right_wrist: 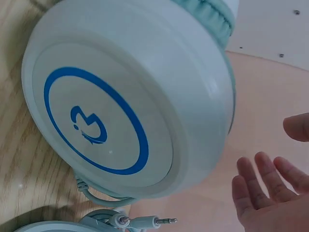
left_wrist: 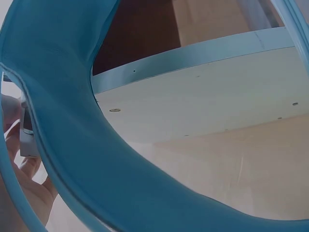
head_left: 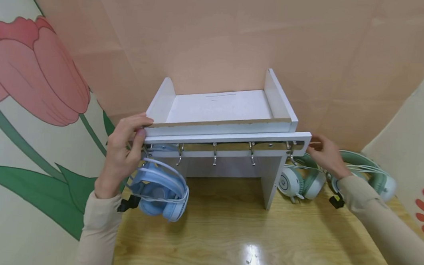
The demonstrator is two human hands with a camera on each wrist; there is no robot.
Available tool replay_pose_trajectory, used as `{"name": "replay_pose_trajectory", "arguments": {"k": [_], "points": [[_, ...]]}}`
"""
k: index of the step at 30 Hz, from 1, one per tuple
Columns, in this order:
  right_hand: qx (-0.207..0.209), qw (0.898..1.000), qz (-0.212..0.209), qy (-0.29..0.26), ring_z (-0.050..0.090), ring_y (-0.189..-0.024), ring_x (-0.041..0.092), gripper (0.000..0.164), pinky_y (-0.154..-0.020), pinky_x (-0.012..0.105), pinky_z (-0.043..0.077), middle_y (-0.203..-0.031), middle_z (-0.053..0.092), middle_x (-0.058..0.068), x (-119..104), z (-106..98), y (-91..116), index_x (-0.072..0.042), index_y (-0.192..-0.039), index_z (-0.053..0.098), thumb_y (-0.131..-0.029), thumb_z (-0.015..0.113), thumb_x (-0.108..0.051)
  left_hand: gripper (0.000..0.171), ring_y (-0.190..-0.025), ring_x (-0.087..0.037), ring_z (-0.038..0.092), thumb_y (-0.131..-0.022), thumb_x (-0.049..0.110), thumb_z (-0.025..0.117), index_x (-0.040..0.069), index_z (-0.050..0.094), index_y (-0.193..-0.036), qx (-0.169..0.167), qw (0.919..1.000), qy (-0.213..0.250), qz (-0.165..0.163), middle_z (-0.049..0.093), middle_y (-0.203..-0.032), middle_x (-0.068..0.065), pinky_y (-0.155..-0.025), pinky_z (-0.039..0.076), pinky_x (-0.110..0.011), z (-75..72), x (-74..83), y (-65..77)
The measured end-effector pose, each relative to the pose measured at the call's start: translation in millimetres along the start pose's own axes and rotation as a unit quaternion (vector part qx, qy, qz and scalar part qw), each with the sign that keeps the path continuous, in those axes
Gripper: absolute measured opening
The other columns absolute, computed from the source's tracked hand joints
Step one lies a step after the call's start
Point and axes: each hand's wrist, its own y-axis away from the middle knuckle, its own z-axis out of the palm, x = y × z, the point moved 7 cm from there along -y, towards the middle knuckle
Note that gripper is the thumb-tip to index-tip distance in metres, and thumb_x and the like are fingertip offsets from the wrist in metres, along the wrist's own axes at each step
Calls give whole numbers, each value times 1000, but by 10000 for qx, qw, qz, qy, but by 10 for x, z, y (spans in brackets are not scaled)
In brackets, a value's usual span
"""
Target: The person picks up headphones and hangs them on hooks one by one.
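Left hand grips the left end of the hook-fitted white wooden shelf, thumb in front, fingers over the edge; I'd want that hold firm and level, so the light-blue padded headphones hanging beneath swing little. Right hand, fingers loose, is just beside the right end; whether it touches, I can't tell. I'd steer its beige fabric sleeve clear of the green-and-white headphones alongside.
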Motion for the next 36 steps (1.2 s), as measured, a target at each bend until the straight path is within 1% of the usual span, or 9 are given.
{"name": "replay_pose_trajectory", "arguments": {"k": [3, 6, 8, 14, 20, 23, 27, 33, 36], "points": [[-138, 9999, -26, 57, 61, -124, 57, 56, -96, 38, 59, -137, 60, 40, 32, 45, -49, 12, -148, 49, -105, 59, -23, 26, -135, -35, 61, -108, 3, 54, 0, 73, -126, 35, 10000, 14, 8, 71, -133, -16, -103, 48, -24, -6, 1, 7], [-315, 9995, -37, 71, 59, -125, 60, 56, -104, 67, 54, -138, 58, 42, 76, 91, -93, 13, -148, 48, -105, 58, -22, 26, -135, -36, 62, -109, 5, 55, -1, 73, -126, 73, 10000, 39, 38, 72, -131, -17, -108, 49, -26, -8, 2, 15], [-374, 9992, -87, 101, 58, -125, 62, 55, -105, 73, 51, -138, 57, 43, 101, 115, -114, 13, -147, 48, -105, 57, -22, 26, -135, -36, 62, -109, 4, 55, -1, 73, -126, 83, 9999, 68, 49, 72, -130, -17, -110, 50, -28, -7, 2, 18], [-407, 9986, -138, 313, 60, -124, 64, 52, -105, 73, 53, -133, 60, 44, 193, 174, -150, 9, -141, 52, -98, 62, -16, 27, -136, -36, 61, -108, 2, 55, 0, 73, -128, -15, 9999, 108, -6, 72, -131, -17, -113, 50, -30, 4, -1, 19], [-570, 9977, -60, 375, 57, -126, 65, 55, -108, 73, 50, -133, 58, 43, 255, 223, -172, 9, -140, 50, -96, 67, -19, 27, -137, -37, 60, -106, -1, 56, 0, 73, -127, -30, 9999, 123, -46, 72, -131, -17, -116, 50, -32, 6, 13, 11], [-688, 9965, -85, 465, 59, -124, 64, 54, -106, 73, 51, -132, 59, 44, 276, 247, -184, 11, -138, 50, -95, 67, -16, 28, -137, -36, 61, -104, -5, 57, 1, 74, -126, -5, 9999, 138, -102, 72, -130, -18, -115, 50, -31, 10, 23, 5], [-855, 9944, -287, 548, 62, -117, 62, 50, -100, 72, 54, -127, 64, 43, 289, 277, -192, 13, -132, 54, -92, 71, -13, 29, -136, -33, 62, -101, -9, 60, 1, 75, -123, 51, 9997, 143, -211, 72, -128, -18, -114, 50, -30, 16, 29, -3], [-1001, 9925, -526, 473, 66, -110, 56, 49, -92, 60, 56, -117, 68, 39, 320, 310, -188, 10, -126, 55, -89, 80, -10, 29, -135, -35, 62, -100, -10, 59, 1, 75, -122, 87, 9995, 252, -147, 73, -128, -19, -115, 50, -31, 34, 34, -13], [-1042, 9925, -417, 477, 63, -114, 59, 55, -95, 65, 55, -122, 64, 42, 364, 321, -189, 12, -131, 52, -90, 80, -12, 30, -135, -37, 62, -100, -10, 59, 0, 75, -123, 87, 9995, 299, -104, 73, -128, -19, -116, 50, -33, 42, 29, -18]]}}
